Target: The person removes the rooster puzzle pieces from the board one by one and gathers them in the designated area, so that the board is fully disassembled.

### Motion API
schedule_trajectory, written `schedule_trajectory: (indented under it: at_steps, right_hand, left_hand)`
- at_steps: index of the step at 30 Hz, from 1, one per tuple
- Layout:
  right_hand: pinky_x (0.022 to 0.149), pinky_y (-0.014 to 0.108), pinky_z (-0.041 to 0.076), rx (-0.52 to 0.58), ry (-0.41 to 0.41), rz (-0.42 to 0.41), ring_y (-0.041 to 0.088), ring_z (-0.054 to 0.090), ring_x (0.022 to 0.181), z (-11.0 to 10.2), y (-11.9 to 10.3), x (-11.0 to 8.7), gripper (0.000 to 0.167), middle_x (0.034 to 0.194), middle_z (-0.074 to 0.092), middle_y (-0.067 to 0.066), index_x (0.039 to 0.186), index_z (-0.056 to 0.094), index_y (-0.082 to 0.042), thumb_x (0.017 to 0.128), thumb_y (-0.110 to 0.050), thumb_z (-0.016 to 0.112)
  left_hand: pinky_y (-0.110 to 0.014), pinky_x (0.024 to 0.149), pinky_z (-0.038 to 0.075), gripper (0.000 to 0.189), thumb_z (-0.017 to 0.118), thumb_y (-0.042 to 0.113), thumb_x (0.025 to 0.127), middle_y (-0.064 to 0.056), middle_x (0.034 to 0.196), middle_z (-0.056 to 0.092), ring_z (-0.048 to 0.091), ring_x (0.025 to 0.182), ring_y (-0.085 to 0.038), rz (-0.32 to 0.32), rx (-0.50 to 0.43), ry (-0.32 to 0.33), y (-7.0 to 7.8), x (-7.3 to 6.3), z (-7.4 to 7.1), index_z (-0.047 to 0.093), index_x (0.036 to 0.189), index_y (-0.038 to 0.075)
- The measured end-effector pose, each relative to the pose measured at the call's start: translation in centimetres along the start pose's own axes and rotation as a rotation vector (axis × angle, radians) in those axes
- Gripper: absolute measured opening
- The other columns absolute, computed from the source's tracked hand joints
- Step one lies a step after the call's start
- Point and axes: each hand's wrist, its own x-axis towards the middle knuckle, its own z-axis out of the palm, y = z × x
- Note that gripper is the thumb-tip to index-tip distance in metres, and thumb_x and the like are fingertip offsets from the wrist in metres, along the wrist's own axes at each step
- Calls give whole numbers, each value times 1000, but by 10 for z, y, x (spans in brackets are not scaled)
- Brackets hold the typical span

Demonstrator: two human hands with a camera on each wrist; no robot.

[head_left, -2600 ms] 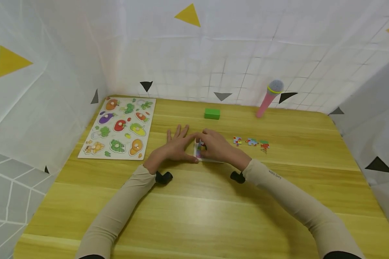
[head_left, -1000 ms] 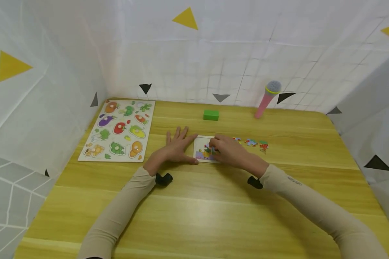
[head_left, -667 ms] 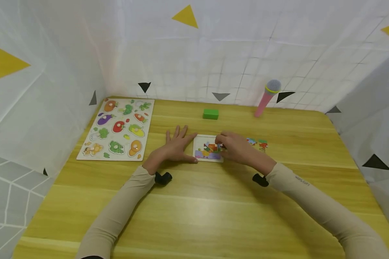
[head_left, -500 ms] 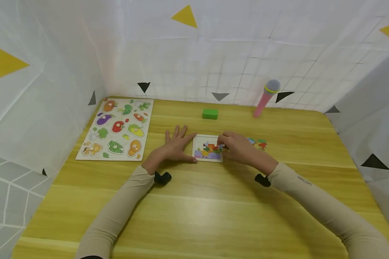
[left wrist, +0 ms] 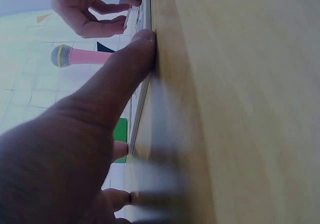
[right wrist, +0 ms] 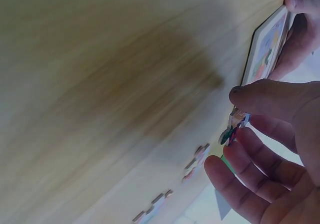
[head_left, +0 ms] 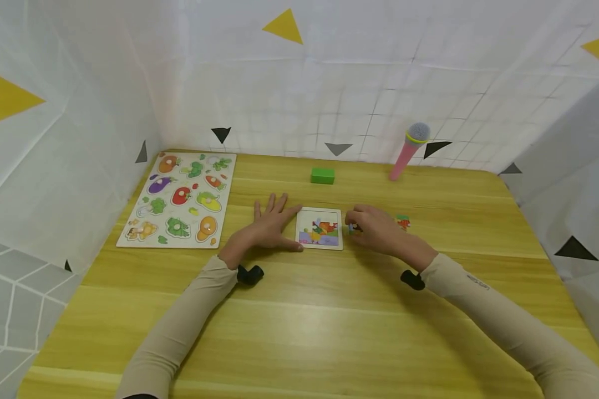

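Note:
A small jigsaw tray (head_left: 319,228) lies mid-table, with joined pieces filling its lower right part and bare white backing elsewhere. My left hand (head_left: 269,228) rests flat with spread fingers on its left; thumb and index finger touch the tray's left corners. Just beyond the tray's right edge, my right hand (head_left: 376,230) pinches a jigsaw piece (right wrist: 236,124) between thumb and fingers, raised off the wood. In the right wrist view, two loose jigsaw pieces lie on the table, a nearer piece (right wrist: 196,162) and a farther piece (right wrist: 152,207). The head view partly hides them behind the right hand.
A vegetable knob-puzzle board (head_left: 179,200) lies at the left. Behind the tray sits a green block (head_left: 323,176). A pink toy microphone (head_left: 408,152) stands upright at the back right. White sheeting (head_left: 289,94) hangs along the table's rear edge.
My right hand has shifted rightward from over the tray to beyond its right edge, uncovering the joined pieces. It now hides more of the loose pieces. My left hand stays put.

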Motion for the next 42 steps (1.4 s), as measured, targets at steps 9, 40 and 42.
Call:
schedule_trajectory:
  at_steps: [9, 40, 42]
  right_hand:
    - [64, 36, 48, -25, 10, 4, 18, 53, 72, 1, 10, -6, 20, 87, 61, 7, 95, 69, -4, 79, -5, 82]
    - [69, 39, 52, -6, -46, 66, 19, 59, 79, -6, 14, -11, 23, 94, 64, 8, 100, 70, -4, 81, -8, 83]
    - [69, 39, 52, -4, -50, 67, 19, 58, 78, -6, 14, -11, 23, 93, 64, 8, 101, 71, -4, 81, -8, 83]
  left_hand:
    - [-70, 107, -15, 107, 75, 64, 79, -20, 165, -7, -18, 147, -43, 0, 10, -3, 0, 0, -1, 22, 162, 21]
    - [-69, 107, -17, 109, 75, 66, 78, -18, 165, -9, -20, 147, -42, 1, -7, -12, -2, 2, 1, 21, 162, 23]
    - [-69, 107, -17, 108, 74, 66, 78, -18, 165, -9, -20, 147, -42, -1, -6, -15, -2, 2, 1, 21, 162, 23]
